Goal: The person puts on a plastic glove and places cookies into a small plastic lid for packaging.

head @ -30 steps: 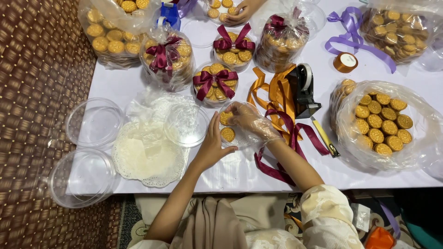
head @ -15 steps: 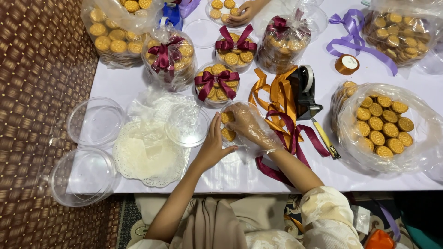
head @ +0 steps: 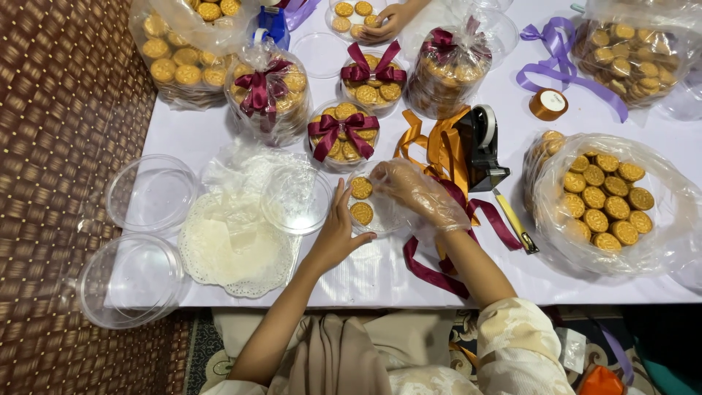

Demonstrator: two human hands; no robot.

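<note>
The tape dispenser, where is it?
The black tape dispenser stands mid-table, just right of the gloved right hand, beside the orange ribbons.

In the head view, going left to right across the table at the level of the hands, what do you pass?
Clear lid → paper doily → left hand → small dish of cookies → gloved right hand → tape dispenser → yellow-handled cutter → open bag of cookies.
</note>
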